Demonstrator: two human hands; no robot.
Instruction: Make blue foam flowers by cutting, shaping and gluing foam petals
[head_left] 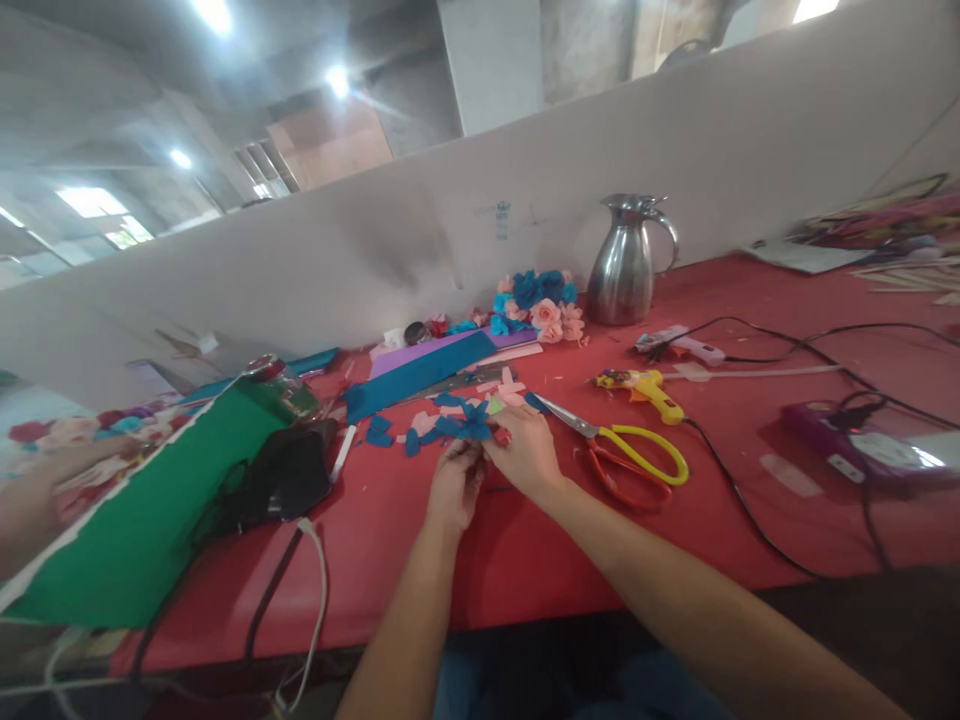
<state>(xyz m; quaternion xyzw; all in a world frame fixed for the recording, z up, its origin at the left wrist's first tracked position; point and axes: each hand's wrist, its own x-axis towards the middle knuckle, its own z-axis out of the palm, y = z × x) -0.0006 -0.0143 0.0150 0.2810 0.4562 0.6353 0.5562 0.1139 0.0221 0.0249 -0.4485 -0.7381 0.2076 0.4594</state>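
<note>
Close together above the red tabletop, my left hand point(455, 485) and my right hand point(529, 450) have their fingers closed around the base of a blue paper flower point(474, 420). Its petals spread out over the fingertips, and the part pinched between them is hidden. Cut blue petals point(380, 432) and pink paper pieces point(510, 388) lie scattered just beyond the hands. To the right rest large scissors point(645, 455) with yellow and red handles, blades partly apart. A strip of blue crepe paper point(420, 375) lies behind the petals.
A steel jug point(622, 265) stands near the partition beside a bunch of paper flowers point(536, 305). Corded glue guns point(656, 393) and a purple power box point(855, 440) are on the right. On the left are a green board point(157, 510), a black pouch point(289, 475) and another person's arm point(45, 490).
</note>
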